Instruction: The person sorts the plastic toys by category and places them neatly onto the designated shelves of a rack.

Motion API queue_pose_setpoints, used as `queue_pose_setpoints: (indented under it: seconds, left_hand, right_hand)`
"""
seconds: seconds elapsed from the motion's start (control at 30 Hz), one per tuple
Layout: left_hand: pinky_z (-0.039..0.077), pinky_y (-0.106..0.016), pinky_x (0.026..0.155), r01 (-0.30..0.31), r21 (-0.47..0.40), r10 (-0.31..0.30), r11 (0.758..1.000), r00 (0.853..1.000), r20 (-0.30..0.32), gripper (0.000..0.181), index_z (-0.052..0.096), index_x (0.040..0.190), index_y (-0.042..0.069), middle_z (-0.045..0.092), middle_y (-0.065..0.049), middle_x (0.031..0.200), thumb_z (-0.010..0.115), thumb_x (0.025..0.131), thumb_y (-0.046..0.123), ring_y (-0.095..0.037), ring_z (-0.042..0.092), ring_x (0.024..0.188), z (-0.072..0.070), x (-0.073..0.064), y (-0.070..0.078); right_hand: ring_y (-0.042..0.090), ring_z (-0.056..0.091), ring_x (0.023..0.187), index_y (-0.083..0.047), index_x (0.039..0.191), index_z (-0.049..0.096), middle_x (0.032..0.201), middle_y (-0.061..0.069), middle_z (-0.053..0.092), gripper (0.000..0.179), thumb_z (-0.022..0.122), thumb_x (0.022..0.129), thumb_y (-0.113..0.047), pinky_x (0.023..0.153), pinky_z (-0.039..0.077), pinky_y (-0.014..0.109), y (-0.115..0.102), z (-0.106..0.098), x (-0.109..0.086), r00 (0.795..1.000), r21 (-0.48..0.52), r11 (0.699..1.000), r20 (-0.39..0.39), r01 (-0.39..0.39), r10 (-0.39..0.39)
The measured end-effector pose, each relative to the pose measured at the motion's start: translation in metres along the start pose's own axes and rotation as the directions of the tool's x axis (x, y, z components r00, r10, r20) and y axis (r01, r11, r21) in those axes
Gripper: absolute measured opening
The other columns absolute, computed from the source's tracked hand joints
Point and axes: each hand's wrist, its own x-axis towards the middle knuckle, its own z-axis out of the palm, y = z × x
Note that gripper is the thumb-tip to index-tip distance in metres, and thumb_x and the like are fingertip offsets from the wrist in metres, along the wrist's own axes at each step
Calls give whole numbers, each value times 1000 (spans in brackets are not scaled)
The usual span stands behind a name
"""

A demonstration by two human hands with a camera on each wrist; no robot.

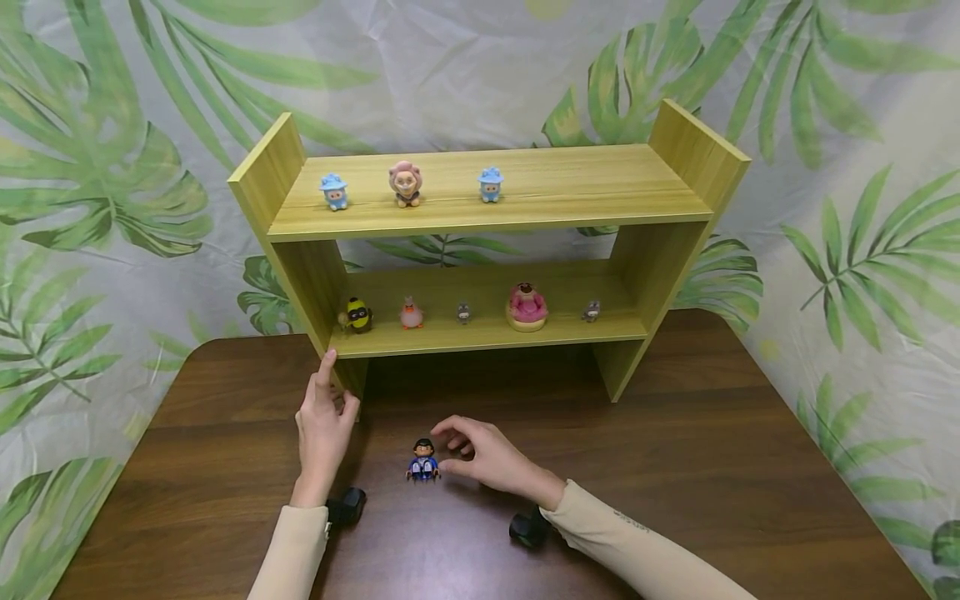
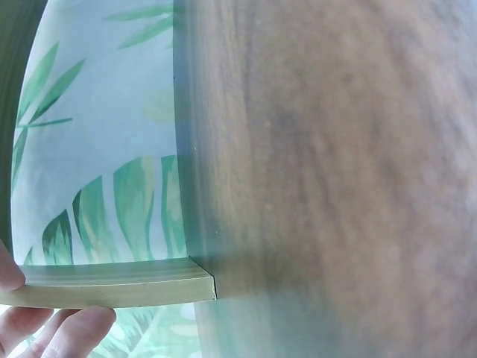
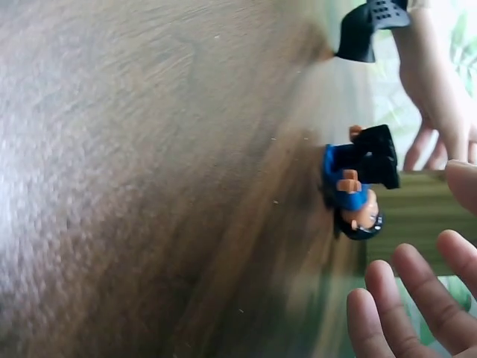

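Note:
The left hand is at the left side panel of the wooden shelf. In the left wrist view its thumb and fingers lie on opposite sides of the board, gripping it. Beside a small toy figure hovers the right hand, thumb and fingers spread apart, holding nothing. The figure has black hair, a blue jacket and dark legs. Seen in the right wrist view, the toy figure lies on its back on the table with its legs bent up.
On the top board sit a pink-haired figurine and two blue-hatted ones. The middle board holds a yellow-and-brown figurine, a pink bird-like one, a pink bear and two small grey figurines. A leaf-patterned cloth hangs behind the brown table.

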Motion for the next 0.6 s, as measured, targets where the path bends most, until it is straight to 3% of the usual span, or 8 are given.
queue_pose_setpoints:
  seconds: [0.27,0.6]
  left_hand:
    - [47,-47,49,-47,25,48,999,999,-25,86,26,146,28,51,-19,92,55,78,-16,-36,66,72,0,2,-2]
    - [49,-47,50,-40,22,40,999,999,-19,86,26,146,29,51,-19,92,55,78,-15,-36,66,73,0,1,-2]
  right_hand:
    - [24,59,96,-7,122,58,117,7,60,40,72,86,-13,81,49,28,5,11,6,1000,-85,996,-14,3,-4]
    - [18,58,96,-8,125,58,113,5,60,44,73,86,-20,81,47,24,4,19,12,1000,-214,977,-4,2,-3]
